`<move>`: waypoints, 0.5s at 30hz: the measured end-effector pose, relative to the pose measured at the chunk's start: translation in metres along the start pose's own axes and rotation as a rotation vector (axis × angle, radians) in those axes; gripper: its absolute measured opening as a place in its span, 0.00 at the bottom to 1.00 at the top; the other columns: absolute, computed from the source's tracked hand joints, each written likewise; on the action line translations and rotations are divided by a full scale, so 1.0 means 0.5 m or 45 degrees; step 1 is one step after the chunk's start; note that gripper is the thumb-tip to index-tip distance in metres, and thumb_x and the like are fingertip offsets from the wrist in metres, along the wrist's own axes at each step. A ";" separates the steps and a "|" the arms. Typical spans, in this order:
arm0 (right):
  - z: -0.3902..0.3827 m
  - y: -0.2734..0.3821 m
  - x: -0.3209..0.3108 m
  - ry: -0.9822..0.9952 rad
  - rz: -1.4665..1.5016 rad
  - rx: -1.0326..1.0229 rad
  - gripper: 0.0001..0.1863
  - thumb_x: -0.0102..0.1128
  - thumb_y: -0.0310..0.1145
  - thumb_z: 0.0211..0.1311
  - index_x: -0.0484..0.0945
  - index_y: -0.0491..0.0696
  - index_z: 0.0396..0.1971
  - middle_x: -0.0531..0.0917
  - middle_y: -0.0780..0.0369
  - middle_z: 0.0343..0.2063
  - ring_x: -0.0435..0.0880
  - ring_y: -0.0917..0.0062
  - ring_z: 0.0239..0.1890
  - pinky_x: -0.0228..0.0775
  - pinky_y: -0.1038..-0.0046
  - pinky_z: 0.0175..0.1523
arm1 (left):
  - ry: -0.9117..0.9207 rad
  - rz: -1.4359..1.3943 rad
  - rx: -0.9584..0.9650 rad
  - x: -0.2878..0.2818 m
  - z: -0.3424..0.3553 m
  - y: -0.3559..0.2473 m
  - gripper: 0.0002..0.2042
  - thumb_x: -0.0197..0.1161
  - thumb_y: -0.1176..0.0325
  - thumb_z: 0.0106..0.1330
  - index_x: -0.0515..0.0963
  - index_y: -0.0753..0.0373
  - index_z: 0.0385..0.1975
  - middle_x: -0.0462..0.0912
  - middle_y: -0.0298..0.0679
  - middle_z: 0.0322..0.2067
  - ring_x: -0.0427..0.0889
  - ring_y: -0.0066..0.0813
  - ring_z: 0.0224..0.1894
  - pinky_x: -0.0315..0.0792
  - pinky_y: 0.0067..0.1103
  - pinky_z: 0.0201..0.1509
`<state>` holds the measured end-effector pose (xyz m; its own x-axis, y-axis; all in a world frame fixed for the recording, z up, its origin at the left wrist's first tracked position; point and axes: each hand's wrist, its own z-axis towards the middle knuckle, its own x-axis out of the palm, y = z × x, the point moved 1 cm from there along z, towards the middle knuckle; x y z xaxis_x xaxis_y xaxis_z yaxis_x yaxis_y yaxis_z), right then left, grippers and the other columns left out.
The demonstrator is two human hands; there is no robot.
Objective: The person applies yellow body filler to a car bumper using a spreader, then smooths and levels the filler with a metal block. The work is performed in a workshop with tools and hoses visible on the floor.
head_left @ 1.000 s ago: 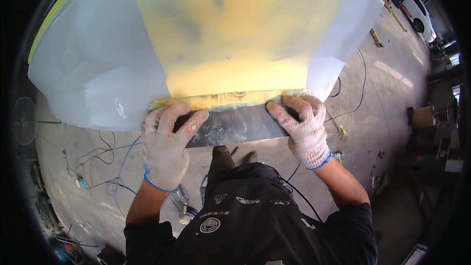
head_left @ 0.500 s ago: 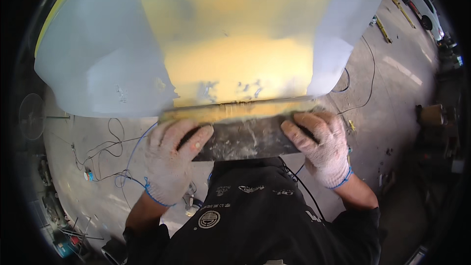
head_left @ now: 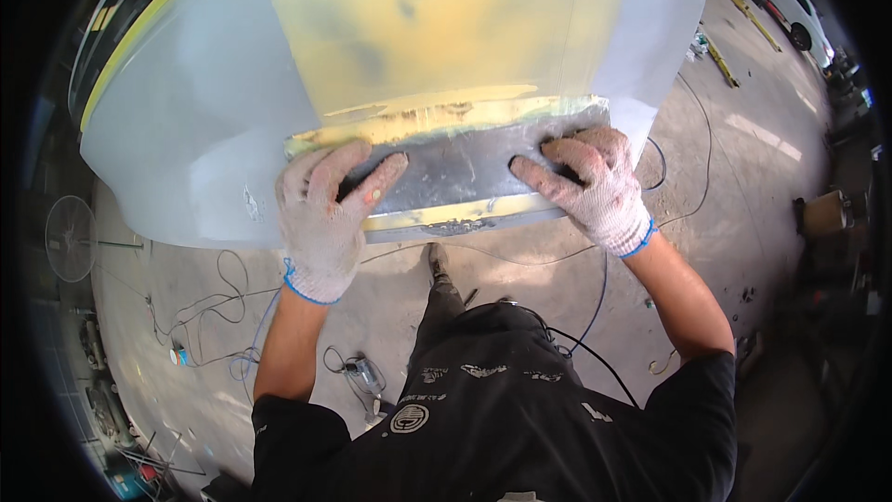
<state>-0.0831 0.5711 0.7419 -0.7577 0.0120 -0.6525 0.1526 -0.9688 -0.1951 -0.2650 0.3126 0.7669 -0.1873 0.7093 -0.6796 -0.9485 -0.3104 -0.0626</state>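
Note:
A wide, dark, flexible putty spreader [head_left: 455, 167] lies across the lower part of a grey-primed car body panel [head_left: 204, 112]. Both my hands, in soiled white knit gloves, grip its ends. My left hand [head_left: 323, 209] is closed on the left end, thumb flat on the near face. At the right end my right hand [head_left: 604, 191] holds it the same way, fingers over the top corner. Yellow body filler [head_left: 400, 37] covers the middle of the panel above the spreader, and fresh filler sits along its far edge. Below it runs a yellow strip with dark marks near the panel's lower edge.
A round fan [head_left: 72, 239] stands at the left. Cables and a corded power tool [head_left: 367, 374] lie on the concrete floor. To the right are a cardboard box [head_left: 823, 214], yellow metal stand parts [head_left: 723, 60] and a white car [head_left: 801, 14].
Both hands have carried the spreader up and forward, from the panel's lower edge onto the filled area. The strip along the lower edge now shows beneath it.

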 end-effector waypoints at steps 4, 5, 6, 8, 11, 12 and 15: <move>-0.015 0.026 -0.040 0.036 0.037 0.011 0.30 0.70 0.31 0.43 0.86 0.65 0.52 0.77 0.69 0.44 0.75 0.70 0.46 0.69 0.64 0.53 | 0.047 -0.013 -0.074 -0.024 -0.021 -0.040 0.16 0.79 0.67 0.54 0.85 0.51 0.42 0.83 0.33 0.41 0.79 0.37 0.43 0.75 0.31 0.45; -0.014 0.034 -0.051 0.037 0.047 0.023 0.30 0.70 0.30 0.44 0.86 0.65 0.53 0.78 0.68 0.44 0.76 0.69 0.46 0.69 0.63 0.53 | 0.072 -0.090 -0.150 -0.034 -0.026 -0.050 0.16 0.79 0.67 0.54 0.85 0.50 0.43 0.83 0.32 0.41 0.78 0.38 0.45 0.75 0.32 0.47; -0.011 0.035 -0.058 0.038 0.056 0.033 0.29 0.71 0.29 0.45 0.86 0.65 0.53 0.79 0.66 0.44 0.76 0.67 0.46 0.70 0.61 0.54 | 0.055 -0.033 -0.067 -0.038 -0.017 -0.044 0.16 0.78 0.68 0.54 0.86 0.48 0.44 0.83 0.32 0.43 0.78 0.38 0.46 0.74 0.33 0.49; 0.005 0.022 -0.069 0.051 0.036 0.034 0.30 0.69 0.29 0.45 0.85 0.63 0.54 0.79 0.65 0.47 0.77 0.66 0.49 0.70 0.61 0.55 | 0.019 0.082 0.096 -0.053 0.001 -0.040 0.17 0.77 0.69 0.55 0.86 0.46 0.46 0.83 0.31 0.46 0.77 0.38 0.50 0.73 0.34 0.53; 0.043 0.006 -0.053 0.031 -0.017 0.087 0.29 0.65 0.32 0.47 0.83 0.63 0.55 0.78 0.65 0.50 0.76 0.66 0.51 0.70 0.61 0.57 | 0.018 0.207 0.173 -0.053 0.035 -0.035 0.17 0.72 0.78 0.59 0.87 0.53 0.48 0.82 0.36 0.48 0.78 0.42 0.49 0.74 0.30 0.55; 0.048 0.007 -0.047 0.037 -0.048 0.117 0.29 0.64 0.32 0.47 0.83 0.63 0.55 0.78 0.65 0.50 0.76 0.66 0.52 0.70 0.62 0.57 | 0.034 0.218 0.155 -0.048 0.037 -0.032 0.17 0.72 0.75 0.60 0.87 0.50 0.48 0.82 0.35 0.48 0.78 0.41 0.50 0.74 0.30 0.54; 0.045 0.017 -0.028 0.078 -0.080 0.225 0.29 0.62 0.32 0.48 0.83 0.65 0.55 0.77 0.66 0.49 0.75 0.66 0.52 0.68 0.62 0.59 | 0.096 0.221 0.100 -0.028 0.016 -0.016 0.14 0.70 0.69 0.64 0.85 0.47 0.49 0.82 0.33 0.47 0.77 0.39 0.51 0.75 0.31 0.51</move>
<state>-0.0853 0.5570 0.7657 -0.7212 0.0838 -0.6876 -0.0117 -0.9940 -0.1089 -0.2567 0.3105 0.7827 -0.3327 0.5994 -0.7281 -0.9212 -0.3716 0.1150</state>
